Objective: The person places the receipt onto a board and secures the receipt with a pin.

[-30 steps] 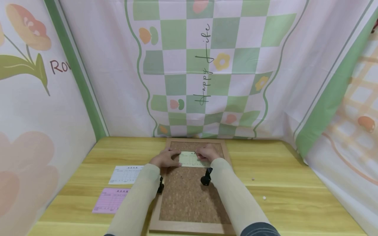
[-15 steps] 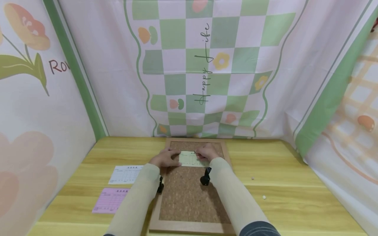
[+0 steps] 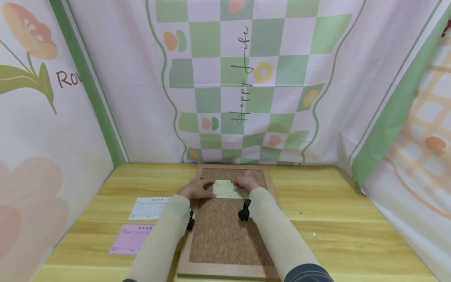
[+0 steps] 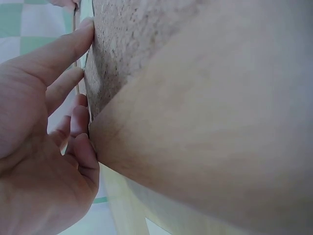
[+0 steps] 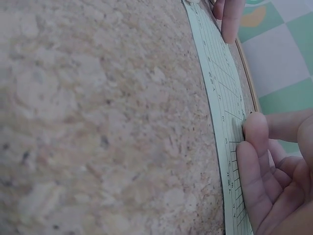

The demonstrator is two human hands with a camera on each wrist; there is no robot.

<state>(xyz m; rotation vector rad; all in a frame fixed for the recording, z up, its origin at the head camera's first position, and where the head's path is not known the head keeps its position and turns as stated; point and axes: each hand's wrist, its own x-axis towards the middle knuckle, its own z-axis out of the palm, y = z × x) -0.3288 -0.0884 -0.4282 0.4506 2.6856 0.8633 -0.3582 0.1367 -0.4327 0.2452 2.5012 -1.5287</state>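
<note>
A pale green printed slip (image 3: 222, 189) lies across the upper part of a wood-framed cork board (image 3: 218, 235). My left hand (image 3: 195, 188) is at the slip's left end, thumb at the lower corner and index finger at the upper, both fairly straight. In the left wrist view, fingertips (image 4: 87, 27) press on the cork. Over the slip's right part, my right hand (image 3: 247, 181) has its fingers curled and pinched together at the paper. A small thin dark thing shows at its fingertips in the head view; the rest of it is hidden by the fingers.
Left of the board lie a white printed slip (image 3: 149, 208) and a pink one (image 3: 130, 239), partly behind the left sleeve. Two tiny pieces, a white one (image 3: 314, 234) and a pinkish one (image 3: 301, 212), lie on the wooden table (image 3: 345, 203) at right. A patterned curtain (image 3: 239, 98) hangs behind.
Both hands keep their places on the slip. The whole head view has shifted only slightly.
</note>
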